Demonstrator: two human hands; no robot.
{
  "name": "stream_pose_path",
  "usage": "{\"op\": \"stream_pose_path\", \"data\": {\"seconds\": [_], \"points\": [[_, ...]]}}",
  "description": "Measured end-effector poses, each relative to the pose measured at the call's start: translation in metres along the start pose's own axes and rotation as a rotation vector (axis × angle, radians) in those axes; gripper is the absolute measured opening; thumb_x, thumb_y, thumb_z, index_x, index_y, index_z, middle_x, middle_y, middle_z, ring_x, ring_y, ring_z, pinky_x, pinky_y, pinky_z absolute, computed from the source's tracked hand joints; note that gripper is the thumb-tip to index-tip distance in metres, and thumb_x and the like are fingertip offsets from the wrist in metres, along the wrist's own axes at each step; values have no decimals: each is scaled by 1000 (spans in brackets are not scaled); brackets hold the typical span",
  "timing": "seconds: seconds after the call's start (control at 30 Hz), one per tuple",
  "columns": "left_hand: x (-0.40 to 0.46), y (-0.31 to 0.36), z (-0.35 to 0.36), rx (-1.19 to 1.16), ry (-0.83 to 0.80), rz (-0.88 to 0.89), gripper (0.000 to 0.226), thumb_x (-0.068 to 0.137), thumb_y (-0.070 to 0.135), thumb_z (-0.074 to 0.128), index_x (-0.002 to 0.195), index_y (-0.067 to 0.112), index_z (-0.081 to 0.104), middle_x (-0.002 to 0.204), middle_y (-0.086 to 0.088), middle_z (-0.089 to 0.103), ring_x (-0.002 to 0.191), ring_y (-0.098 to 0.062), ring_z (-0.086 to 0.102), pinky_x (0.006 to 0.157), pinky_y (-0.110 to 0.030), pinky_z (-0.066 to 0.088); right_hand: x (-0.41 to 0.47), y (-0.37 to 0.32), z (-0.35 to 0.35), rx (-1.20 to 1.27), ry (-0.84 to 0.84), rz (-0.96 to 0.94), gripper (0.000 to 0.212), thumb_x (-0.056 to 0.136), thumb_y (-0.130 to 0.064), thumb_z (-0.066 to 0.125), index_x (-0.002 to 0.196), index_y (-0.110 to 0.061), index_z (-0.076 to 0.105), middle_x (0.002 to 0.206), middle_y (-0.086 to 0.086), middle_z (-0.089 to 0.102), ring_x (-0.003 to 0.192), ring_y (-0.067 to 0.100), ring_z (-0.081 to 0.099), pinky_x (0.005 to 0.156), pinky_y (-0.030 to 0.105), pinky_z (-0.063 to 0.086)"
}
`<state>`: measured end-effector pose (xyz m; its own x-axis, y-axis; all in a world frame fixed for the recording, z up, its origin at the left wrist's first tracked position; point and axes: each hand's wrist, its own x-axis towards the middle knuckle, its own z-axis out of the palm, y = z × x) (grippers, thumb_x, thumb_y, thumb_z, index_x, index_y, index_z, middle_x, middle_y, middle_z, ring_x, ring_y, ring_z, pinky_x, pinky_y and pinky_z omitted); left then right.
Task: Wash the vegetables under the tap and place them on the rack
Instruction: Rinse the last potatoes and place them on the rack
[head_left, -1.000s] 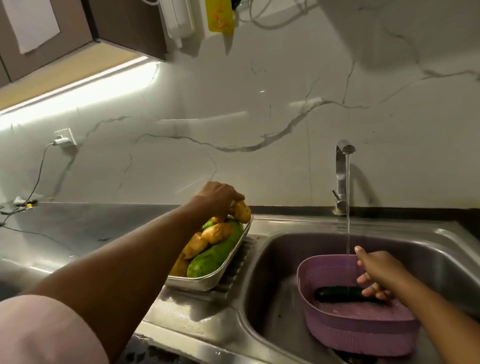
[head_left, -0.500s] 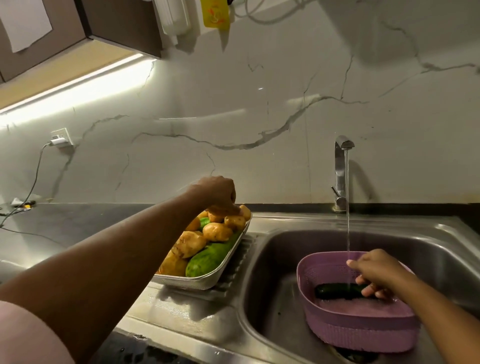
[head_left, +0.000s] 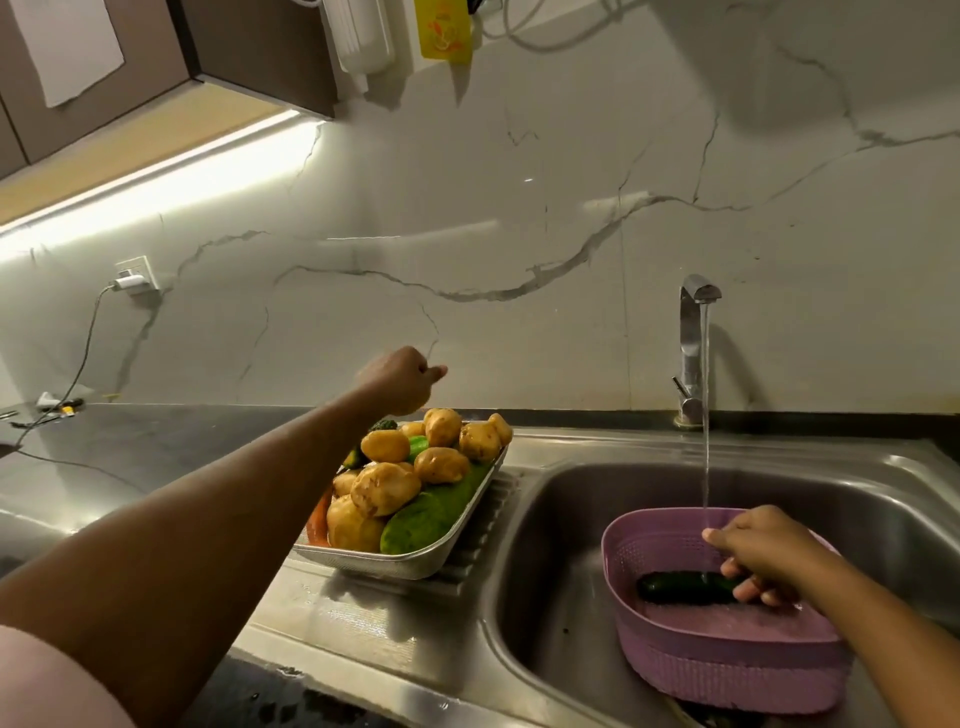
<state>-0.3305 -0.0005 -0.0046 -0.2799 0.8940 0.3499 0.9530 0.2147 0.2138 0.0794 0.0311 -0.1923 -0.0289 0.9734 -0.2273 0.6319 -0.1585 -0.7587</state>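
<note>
Tap (head_left: 696, 332): running, so we've got a thin stream dropping straight into the purple colander (head_left: 727, 660), which sits in the sink (head_left: 545, 519) right under it. Makes sense, the water drains through and the veg doesn't roll off.

Right hand (head_left: 763, 551): reaching into the colander, fingers curled onto the dark cucumber (head_left: 675, 587) lying on its floor. Looks to us like it's steadying or rubbing it under the stream, though we can't tell exactly how firm the grip is.

Left hand (head_left: 402, 379): up in the air above the far end of the tray, fingers loosely curled, nothing in it as far as we can see.

Metal tray (head_left: 415, 569): parked on the ribbed drainboard just left of the sink, tilted a bit. It's heaped with potatoes (head_left: 384, 488), a couple of pale green cucumbers (head_left: 436, 512) and something orange at the left edge. Handy spot, everything within one reach of the water.

Rack: if it's not this tray, we honestly don't see it here.

Bench (head_left: 130, 452): dark steel, with a charger cable trailing from the wall socket (head_left: 136, 274).

Progress: we'd guess there's more washing to go.
</note>
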Motion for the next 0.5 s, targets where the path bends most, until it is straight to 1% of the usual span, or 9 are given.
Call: {"op": "stream_pose_path", "data": {"seconds": [0.07, 0.1, 0.17, 0.2, 0.27, 0.3, 0.4, 0.5], "points": [[1, -14, 5, -98, -48, -70, 46, 107, 45, 48, 104, 4, 68, 87, -10, 64, 71, -17, 54, 63, -28, 44, 1, 1, 0, -6, 7, 1, 22, 102, -29, 63, 97, -9, 70, 84, 16, 74, 51, 22, 64, 48, 24, 46], [2, -19, 9, -128, -69, -98, 42, 107, 42, 48, 109, 3, 66, 94, -12, 65, 75, -18, 55, 67, -30, 48, 2, 0, 0, -8, 7, 2, 22, 102, -29, 63, 96, -9, 71, 83, 15, 74, 51, 22, 64, 48, 24, 46], [2, -26, 17, -119, -91, -131, 35, 108, 33, 48, 123, 5, 62, 113, -13, 65, 89, -19, 55, 81, -36, 54, 2, 1, 1, -14, 0, 6, 23, 103, -29, 63, 96, -9, 71, 82, 15, 74, 51, 22, 65, 47, 24, 46], [2, -28, 20, -92, -108, -138, 34, 107, 29, 47, 132, 7, 58, 123, -11, 61, 96, -19, 53, 87, -36, 53, 2, 2, 1, -18, -4, 7, 22, 103, -29, 63, 96, -9, 71, 82, 15, 74, 51, 22, 65, 47, 24, 46], [4, -30, 20, -38, -145, -142, 48, 105, 22, 48, 152, 11, 42, 138, -7, 52, 105, -16, 48, 86, -30, 50, 2, 2, 1, -23, -6, 6, 21, 103, -29, 63, 97, -10, 72, 83, 15, 74, 51, 21, 65, 47, 25, 46], [5, -31, 19, -23, -161, -123, 57, 103, 21, 53, 156, 12, 34, 139, -7, 49, 108, -17, 48, 87, -29, 50, 2, 1, 1, -24, -3, 4, 21, 103, -28, 63, 97, -10, 72, 83, 15, 74, 51, 21, 64, 47, 25, 46], [7, -36, 15, 12, -199, -54, 78, 95, 19, 70, 160, 13, 29, 139, -11, 53, 117, -24, 56, 99, -36, 55, 2, 0, 1, -30, -8, 8, 20, 102, -28, 63, 98, -10, 71, 83, 15, 74, 51, 21, 64, 47, 26, 46], [8, -37, 15, 118, -244, -21, 82, 92, 24, 73, 161, 13, 29, 144, -9, 54, 123, -25, 58, 103, -38, 54, 2, 0, 2, -36, -20, 12, 20, 103, -28, 63, 99, -9, 70, 84, 15, 73, 52, 21, 63, 47, 26, 46]]}}
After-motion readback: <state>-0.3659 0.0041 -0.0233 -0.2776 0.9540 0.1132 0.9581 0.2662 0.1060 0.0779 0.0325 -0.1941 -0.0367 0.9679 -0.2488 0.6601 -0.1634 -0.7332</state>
